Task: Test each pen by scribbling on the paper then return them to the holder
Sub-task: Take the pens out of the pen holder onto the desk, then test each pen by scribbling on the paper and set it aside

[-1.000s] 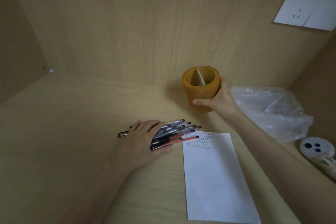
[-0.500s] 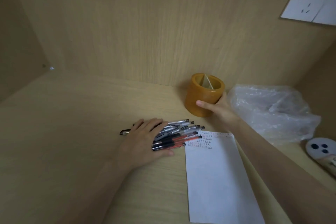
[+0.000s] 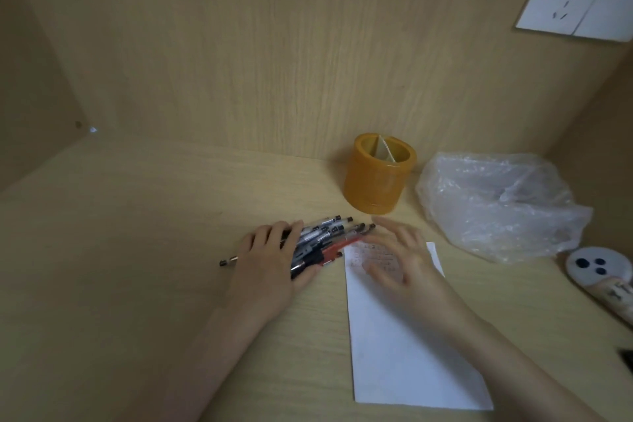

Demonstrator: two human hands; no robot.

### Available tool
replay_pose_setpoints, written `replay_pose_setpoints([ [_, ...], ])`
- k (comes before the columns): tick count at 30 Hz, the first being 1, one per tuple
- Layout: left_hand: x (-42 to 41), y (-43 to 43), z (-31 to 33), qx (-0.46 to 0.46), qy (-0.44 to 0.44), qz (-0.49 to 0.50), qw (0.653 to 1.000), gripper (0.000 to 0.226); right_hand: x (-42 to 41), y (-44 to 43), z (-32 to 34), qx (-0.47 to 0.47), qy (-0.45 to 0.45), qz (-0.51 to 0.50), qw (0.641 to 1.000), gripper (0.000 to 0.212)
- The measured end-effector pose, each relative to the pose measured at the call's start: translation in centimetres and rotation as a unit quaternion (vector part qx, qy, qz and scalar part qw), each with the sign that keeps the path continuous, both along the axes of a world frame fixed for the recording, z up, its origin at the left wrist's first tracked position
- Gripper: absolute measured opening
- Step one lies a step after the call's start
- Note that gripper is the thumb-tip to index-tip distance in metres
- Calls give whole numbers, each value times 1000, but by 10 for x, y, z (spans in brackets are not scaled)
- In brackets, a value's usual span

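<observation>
Paper (image 3: 407,353): white sheet flat on the worktop (image 3: 137,250), running under the right hand and toward the person; faint rows of marks sit at its far end, partly hidden by that hand. It lies close in, probably so that scribbling needs little reach.
Right hand (image 3: 400,267): blurred, fingers spread and apart, holding nothing; it hovers over the far end of the sheet, fingertips pointing at the pen tips. My guess is that it is about to pick one pen.
Left hand (image 3: 270,271): palm down, fingers laid loosely over the back ends of the pens, pressing rather than gripping, likely to stop the bundle rolling or fanning out.
Pens (image 3: 325,240): a bunch lying on the worktop under the left hand, tips reaching toward the right hand; mostly black and clear barrels, one red at the near edge touching the paper's corner. One thin end sticks out on the far-left side of the hand.
Holder (image 3: 378,175): amber cup, upright, beyond both hands, touched by neither; divider visible, no pens seen inside, so returning has not begun.
Plastic bag (image 3: 496,205): crumpled, beyond the right hand, beside the holder.
</observation>
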State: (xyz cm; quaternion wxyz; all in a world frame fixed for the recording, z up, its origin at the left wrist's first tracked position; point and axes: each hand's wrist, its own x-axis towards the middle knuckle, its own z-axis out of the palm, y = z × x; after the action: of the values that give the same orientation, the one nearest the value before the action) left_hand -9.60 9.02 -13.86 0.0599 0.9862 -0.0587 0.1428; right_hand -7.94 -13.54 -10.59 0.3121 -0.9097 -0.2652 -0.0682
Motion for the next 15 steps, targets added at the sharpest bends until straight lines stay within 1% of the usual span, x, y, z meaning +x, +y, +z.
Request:
replay_pose_setpoints([
  [2, -4, -6, -2, 11, -6, 53, 998, 74, -10, -2, -12, -67, 13, 27, 997, 55],
  [4, -8, -9, -1, 13, 15, 114, 993, 75, -18, -4, -20, -129, 24, 28, 991, 69],
  [7, -12, -10, 3, 10, 47, 195, 980, 75, -28, -7, -24, -170, 14, 34, 985, 83],
  [10, -7, -9, 2, 19, 71, 255, 964, 75, -35, -10, -26, -190, 24, 40, 981, 85],
  [13, -4, -10, 5, -38, 63, 284, 956, 77, -38, -15, -28, -193, 51, 45, 979, 83],
  [15, -1, -12, 6, -65, 82, 285, 953, 81, -38, -19, -28, -183, 76, 54, 979, 83],
])
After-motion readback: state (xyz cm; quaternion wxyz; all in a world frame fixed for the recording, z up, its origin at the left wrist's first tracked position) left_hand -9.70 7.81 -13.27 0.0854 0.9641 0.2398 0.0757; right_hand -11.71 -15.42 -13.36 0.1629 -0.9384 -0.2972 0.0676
